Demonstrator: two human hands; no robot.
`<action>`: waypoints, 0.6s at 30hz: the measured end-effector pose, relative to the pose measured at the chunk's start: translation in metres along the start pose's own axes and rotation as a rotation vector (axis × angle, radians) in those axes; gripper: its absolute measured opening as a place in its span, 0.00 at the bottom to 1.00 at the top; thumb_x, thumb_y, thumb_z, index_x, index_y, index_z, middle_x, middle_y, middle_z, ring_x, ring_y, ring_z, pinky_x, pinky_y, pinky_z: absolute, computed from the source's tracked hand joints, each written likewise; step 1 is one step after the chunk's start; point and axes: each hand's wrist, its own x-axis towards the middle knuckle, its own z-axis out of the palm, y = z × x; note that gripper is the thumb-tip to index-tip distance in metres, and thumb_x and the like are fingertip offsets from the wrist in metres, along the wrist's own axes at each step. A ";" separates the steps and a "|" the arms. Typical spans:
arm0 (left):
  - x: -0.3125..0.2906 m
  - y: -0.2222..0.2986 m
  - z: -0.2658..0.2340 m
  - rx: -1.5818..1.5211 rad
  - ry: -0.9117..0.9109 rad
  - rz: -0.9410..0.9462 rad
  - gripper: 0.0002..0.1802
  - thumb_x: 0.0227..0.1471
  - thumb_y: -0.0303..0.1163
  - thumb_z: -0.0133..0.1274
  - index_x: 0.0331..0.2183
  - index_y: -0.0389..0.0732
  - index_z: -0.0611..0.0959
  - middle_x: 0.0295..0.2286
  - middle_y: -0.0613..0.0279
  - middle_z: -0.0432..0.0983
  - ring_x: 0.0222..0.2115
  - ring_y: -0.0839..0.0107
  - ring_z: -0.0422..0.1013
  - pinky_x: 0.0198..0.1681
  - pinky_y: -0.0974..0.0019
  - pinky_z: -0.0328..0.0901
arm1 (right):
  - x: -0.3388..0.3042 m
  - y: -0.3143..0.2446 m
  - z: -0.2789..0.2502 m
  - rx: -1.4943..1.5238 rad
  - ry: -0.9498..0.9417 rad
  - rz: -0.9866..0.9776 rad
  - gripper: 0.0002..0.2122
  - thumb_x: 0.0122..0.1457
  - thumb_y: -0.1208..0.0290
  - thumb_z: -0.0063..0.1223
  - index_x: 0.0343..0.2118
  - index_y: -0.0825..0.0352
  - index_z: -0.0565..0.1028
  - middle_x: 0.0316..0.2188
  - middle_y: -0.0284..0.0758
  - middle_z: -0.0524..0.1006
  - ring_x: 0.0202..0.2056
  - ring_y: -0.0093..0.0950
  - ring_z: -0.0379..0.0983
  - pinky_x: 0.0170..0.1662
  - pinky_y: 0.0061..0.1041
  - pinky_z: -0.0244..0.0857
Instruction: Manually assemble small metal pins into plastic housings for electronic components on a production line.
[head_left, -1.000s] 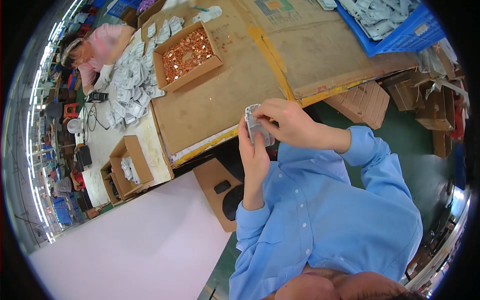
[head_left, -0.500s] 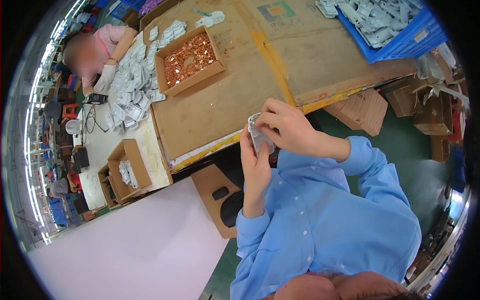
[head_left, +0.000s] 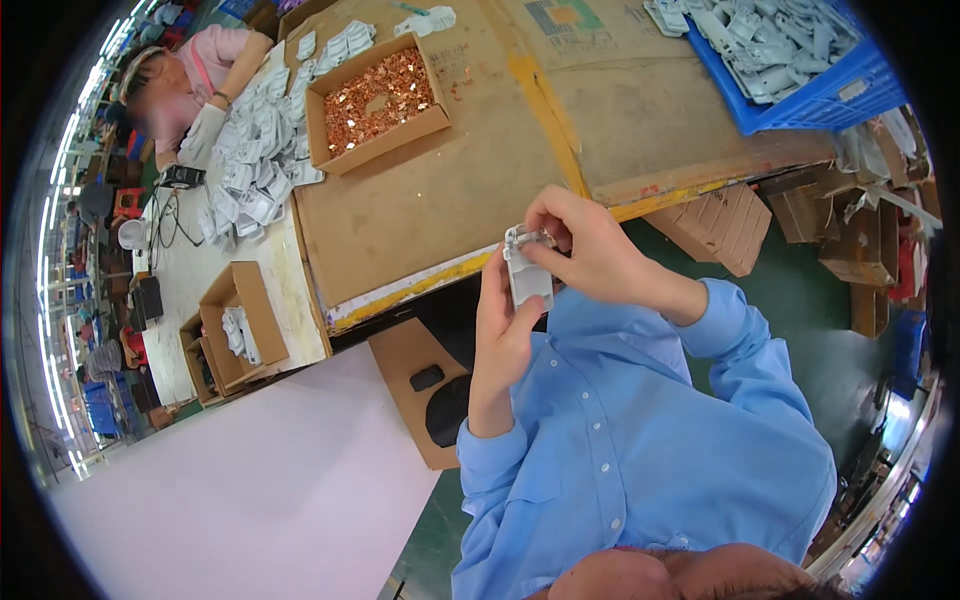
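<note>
we hold a pale plastic housing [head_left: 530,285] in front of our light-blue shirt [head_left: 590,420], near the yellow-taped edge of the work table. our left hand [head_left: 500,340] grips it, thumb laid on its flat face and fingers wrapped along its outer side. our right hand [head_left: 590,245] is curled in at the upper end, thumb and fingers drawn together against it; we cannot tell whether a small part is pinched there.

to our left, beneath the table's edge, a flat cardboard sheet [head_left: 395,365] bears two black items. to our right, brown cartons [head_left: 715,228] lie on the green floor, their contents hidden from us.

on the cardboard-covered table [head_left: 440,190] stands an open cardboard box [head_left: 395,143], low-walled, spread with small copper-coloured metal pieces [head_left: 365,115]; a plain brownish patch shows near their middle, and a few loose pieces lie just beside the box. at the far right corner we see a blue plastic crate [head_left: 840,105], heaped with pale plastic parts [head_left: 775,50].

on the white side table [head_left: 175,335], a small open carton [head_left: 264,315] holds a few white plastic parts, with a narrower carton touching it; what that one holds is too dark to tell. farther along, a big pile of white housings [head_left: 255,160] lies loose, with a pink-shirted co-worker's gloved hand [head_left: 205,130] beside it.
</note>
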 end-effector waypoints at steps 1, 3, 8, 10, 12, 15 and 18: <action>0.000 -0.001 0.000 0.009 -0.003 -0.003 0.34 0.51 0.18 0.42 0.61 0.38 0.57 0.53 0.57 0.63 0.47 0.70 0.67 0.47 0.68 0.65 | -0.001 0.000 -0.002 0.028 -0.023 0.070 0.10 0.52 0.76 0.59 0.33 0.67 0.67 0.23 0.30 0.63 0.25 0.18 0.62 0.27 0.19 0.59; -0.001 0.002 0.002 -0.018 -0.008 -0.013 0.33 0.52 0.19 0.42 0.60 0.37 0.57 0.52 0.57 0.64 0.47 0.70 0.68 0.48 0.68 0.65 | -0.001 0.007 -0.002 0.110 -0.026 0.104 0.11 0.53 0.76 0.59 0.33 0.66 0.67 0.23 0.28 0.63 0.24 0.16 0.61 0.26 0.18 0.58; 0.007 -0.003 0.003 -0.071 0.022 0.044 0.26 0.55 0.21 0.42 0.56 0.33 0.63 0.46 0.55 0.71 0.44 0.69 0.72 0.47 0.68 0.66 | -0.002 0.010 -0.005 0.145 -0.067 0.121 0.10 0.54 0.75 0.58 0.34 0.66 0.66 0.23 0.27 0.62 0.23 0.14 0.60 0.24 0.16 0.57; 0.010 -0.002 0.006 -0.044 0.123 0.033 0.18 0.59 0.23 0.41 0.51 0.32 0.69 0.39 0.57 0.76 0.39 0.73 0.73 0.43 0.72 0.66 | -0.003 0.010 -0.003 0.093 -0.067 0.110 0.12 0.52 0.71 0.59 0.34 0.67 0.68 0.24 0.35 0.68 0.24 0.28 0.65 0.27 0.27 0.62; 0.014 -0.008 0.008 0.008 0.174 0.052 0.15 0.60 0.25 0.42 0.49 0.32 0.70 0.37 0.58 0.76 0.36 0.75 0.74 0.40 0.73 0.67 | -0.003 0.008 -0.003 0.039 -0.059 0.087 0.12 0.52 0.70 0.59 0.35 0.67 0.68 0.24 0.35 0.68 0.24 0.29 0.66 0.27 0.27 0.62; 0.015 -0.018 0.009 0.107 0.240 0.091 0.12 0.61 0.27 0.43 0.45 0.33 0.72 0.35 0.60 0.77 0.33 0.79 0.73 0.36 0.76 0.67 | -0.007 0.008 -0.003 -0.033 -0.045 0.059 0.12 0.52 0.70 0.58 0.35 0.67 0.68 0.24 0.37 0.69 0.25 0.32 0.68 0.28 0.29 0.63; 0.018 -0.019 0.013 0.176 0.276 0.126 0.10 0.61 0.27 0.44 0.43 0.33 0.73 0.34 0.61 0.77 0.33 0.82 0.72 0.36 0.78 0.65 | -0.007 0.013 0.000 -0.054 -0.010 0.010 0.11 0.51 0.72 0.58 0.34 0.67 0.68 0.23 0.35 0.67 0.23 0.28 0.65 0.26 0.27 0.61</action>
